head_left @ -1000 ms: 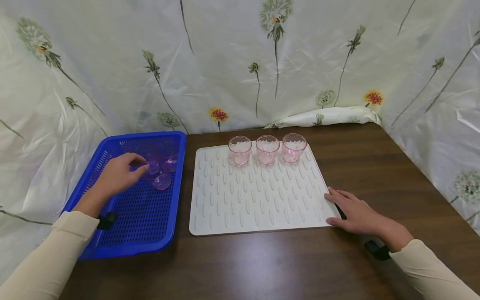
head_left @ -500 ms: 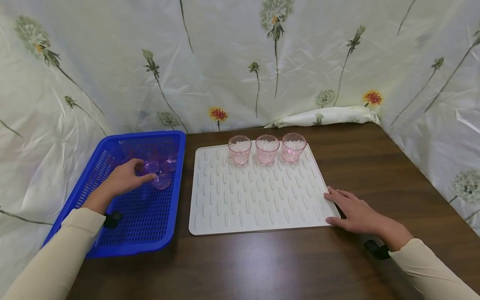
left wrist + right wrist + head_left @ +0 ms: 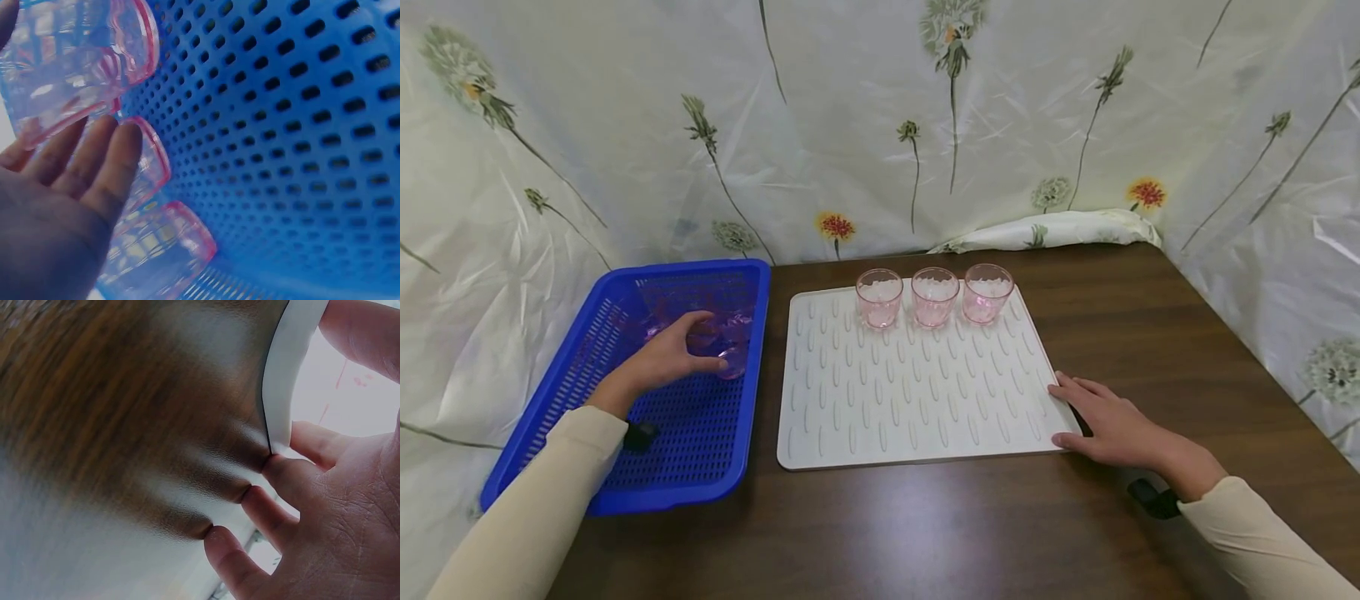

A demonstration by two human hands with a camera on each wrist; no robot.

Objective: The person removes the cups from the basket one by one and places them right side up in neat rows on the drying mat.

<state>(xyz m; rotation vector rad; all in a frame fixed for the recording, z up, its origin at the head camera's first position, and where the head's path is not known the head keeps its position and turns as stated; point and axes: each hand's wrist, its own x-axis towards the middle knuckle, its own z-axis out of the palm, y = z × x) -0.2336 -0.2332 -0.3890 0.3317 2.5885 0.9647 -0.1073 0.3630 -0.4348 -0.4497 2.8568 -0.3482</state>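
Note:
My left hand (image 3: 658, 362) reaches into the blue basket (image 3: 742, 417), thumb and fingers around a clear pink-rimmed glass (image 3: 75, 69). In the left wrist view the thumb shows at one side of this glass and the index fingertip at the other. The remaining fingers lie fairly straight beside it. Another pink glass (image 3: 732, 363) sits right by the thumb. Over on the right, my right hand (image 3: 1112, 425) rests with spread fingers at the right edge of a white ridged drying mat (image 3: 917, 400); its fingertips (image 3: 222, 540) press on the brown table.
Three pink glasses (image 3: 934, 298) stand upright in a row at the mat's back edge. More glasses (image 3: 159, 250) lie in the basket. A flowered curtain (image 3: 850, 125) encloses the dark wood table (image 3: 887, 533) at the back and sides.
My left hand has moved right and deeper among the glasses, from hovering beside them to around one. The glass by the thumb has shifted slightly right. My right hand has stayed put.

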